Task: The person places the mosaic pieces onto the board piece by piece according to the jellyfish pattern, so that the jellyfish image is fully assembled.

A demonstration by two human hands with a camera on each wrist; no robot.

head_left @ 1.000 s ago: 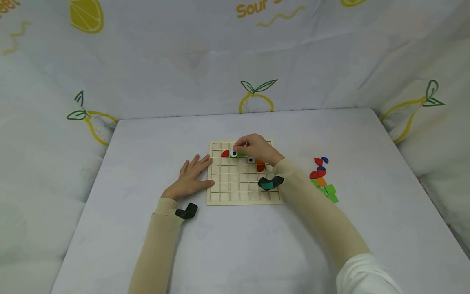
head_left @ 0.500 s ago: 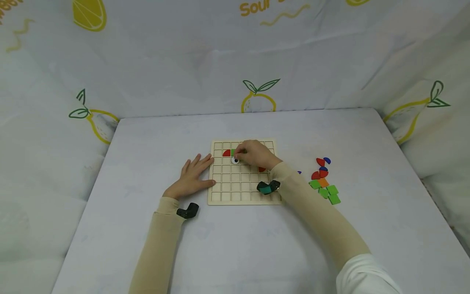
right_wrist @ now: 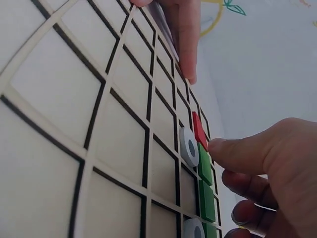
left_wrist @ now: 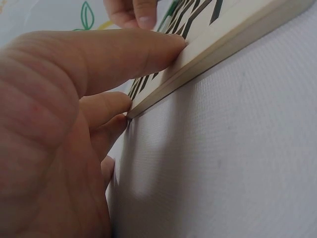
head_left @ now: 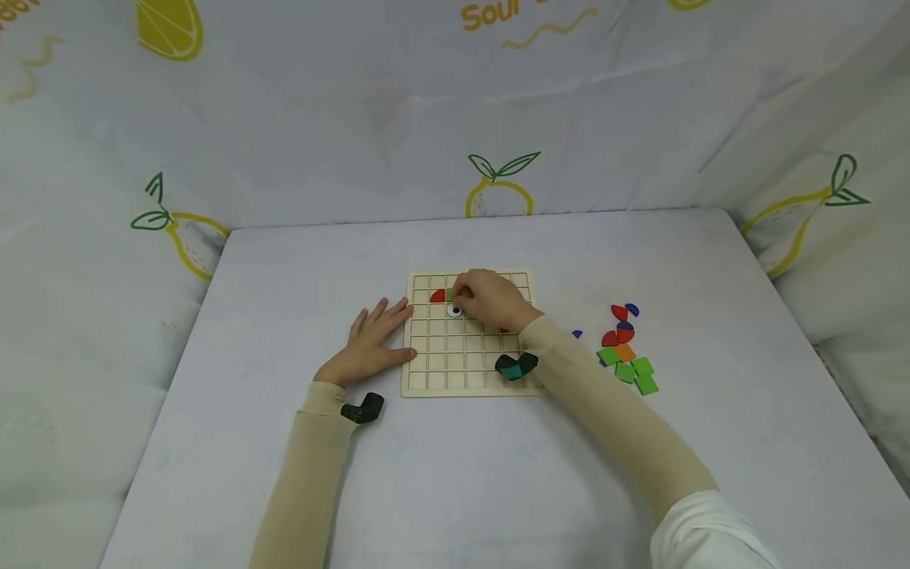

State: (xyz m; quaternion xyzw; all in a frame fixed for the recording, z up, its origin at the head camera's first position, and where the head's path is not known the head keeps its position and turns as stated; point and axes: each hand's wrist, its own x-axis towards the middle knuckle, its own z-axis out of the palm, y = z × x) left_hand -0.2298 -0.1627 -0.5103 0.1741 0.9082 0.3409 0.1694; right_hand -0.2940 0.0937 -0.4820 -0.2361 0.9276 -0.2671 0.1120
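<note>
A wooden grid board [head_left: 455, 362] lies on the table, a few coloured pieces set in its upper rows. My left hand [head_left: 366, 348] is spread flat at its left edge; in the left wrist view the thumb [left_wrist: 143, 52] touches the rim. Over the upper cells is my right hand [head_left: 494, 299], thumb and fingertips bent down at a green square [right_wrist: 204, 164], beside a red quarter-circle [head_left: 437, 296]. I cannot tell whether they pinch a piece. A white eye disc [right_wrist: 190, 147] sits beside that square, and a second eye disc [right_wrist: 194, 229] shows further along.
Right of the board lie loose pieces: green squares [head_left: 624, 373], an orange square [head_left: 625, 352], red pieces [head_left: 617, 313] and blue pieces [head_left: 632, 310]. A small blue piece [head_left: 577, 334] lies close to the right sleeve. White lemon-print cloth hangs behind the table.
The eye disc by the right fingertips has moved from the row of the red piece to the row below it. The right fingers have shifted slightly onto the green square. The left hand stays put.
</note>
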